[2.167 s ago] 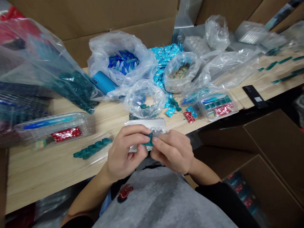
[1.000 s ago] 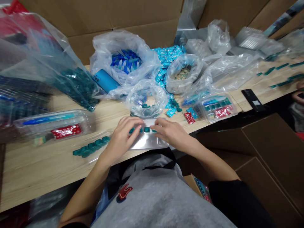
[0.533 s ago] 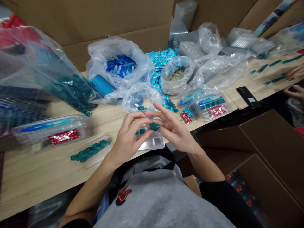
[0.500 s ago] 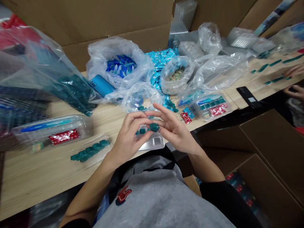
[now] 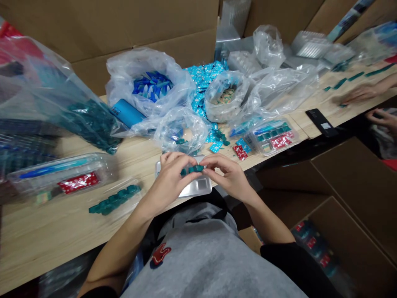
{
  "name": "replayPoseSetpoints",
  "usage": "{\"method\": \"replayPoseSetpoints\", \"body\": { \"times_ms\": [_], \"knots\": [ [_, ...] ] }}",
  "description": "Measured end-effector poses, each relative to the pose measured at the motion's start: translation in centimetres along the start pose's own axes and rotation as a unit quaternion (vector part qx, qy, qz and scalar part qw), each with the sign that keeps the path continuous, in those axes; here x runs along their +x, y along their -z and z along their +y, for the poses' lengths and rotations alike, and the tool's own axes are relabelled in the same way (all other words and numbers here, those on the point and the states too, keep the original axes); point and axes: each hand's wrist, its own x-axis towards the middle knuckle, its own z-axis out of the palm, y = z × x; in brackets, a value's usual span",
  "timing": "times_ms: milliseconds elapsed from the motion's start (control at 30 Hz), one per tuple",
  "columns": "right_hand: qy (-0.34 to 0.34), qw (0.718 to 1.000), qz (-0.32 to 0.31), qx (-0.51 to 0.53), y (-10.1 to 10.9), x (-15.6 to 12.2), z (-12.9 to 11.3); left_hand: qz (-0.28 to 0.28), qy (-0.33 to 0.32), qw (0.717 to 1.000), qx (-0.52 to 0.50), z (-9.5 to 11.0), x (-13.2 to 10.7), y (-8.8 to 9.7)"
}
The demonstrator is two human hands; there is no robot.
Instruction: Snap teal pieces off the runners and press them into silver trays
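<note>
Drawn in since the earlier frame: right hand, from raised, spread fingers to a pinch. Turned nearly level from a tilt: teal piece. Found that piece over the clear tray, between both hands; could not tell whether touching the tray. Recorded left hand with thumb and forefinger closed about the left end, right hand with thumb and fingertips closed at the right end. Judged the piece light and probably firm, with glossy faces likely to slip; judged unlikely to shatter, but perhaps liable to part between blocks. Considered the two ends the best hold, under gentle, even pressure. Noted left fingers hiding part of the tray. Found a small plastic bag just beyond the tray, crowding the far side. Saw, left of the tray, a teal block strip, and farther left a packed case. Logged, right of the tray, a red packet; well to the right, a black phone and a co-worker's hand.
</note>
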Motion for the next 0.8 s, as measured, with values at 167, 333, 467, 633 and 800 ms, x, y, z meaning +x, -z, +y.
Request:
{"method": "replayPoseSetpoints", "body": {
  "times_ms": [167, 333, 467, 633, 800],
  "knots": [
    [-0.021, 0.998, -0.057, -0.003, 0.9, 0.1, 0.2, -0.087, -0.006, 0.996, 0.025, -0.2, 0.5, -0.1],
    [-0.134, 0.985, -0.082, 0.071, 0.6, -0.1, 1.7, -0.122, 0.001, 0.991, 0.046, -0.9, 0.4, -0.5],
    [-0.145, 0.988, -0.058, 0.011, 0.2, -0.2, 2.8, -0.09, 0.011, 0.992, 0.089, -1.2, 0.6, -1.1],
    [-0.05, 0.992, -0.073, -0.093, 0.8, -0.5, 2.8, -0.071, 0.047, 0.99, 0.115, -1.0, 0.8, -2.1],
    [0.067, 0.978, -0.075, -0.181, 0.5, -0.7, 2.9, 0.007, 0.047, 0.992, 0.116, -1.0, 0.7, -2.4]
  ]
}}
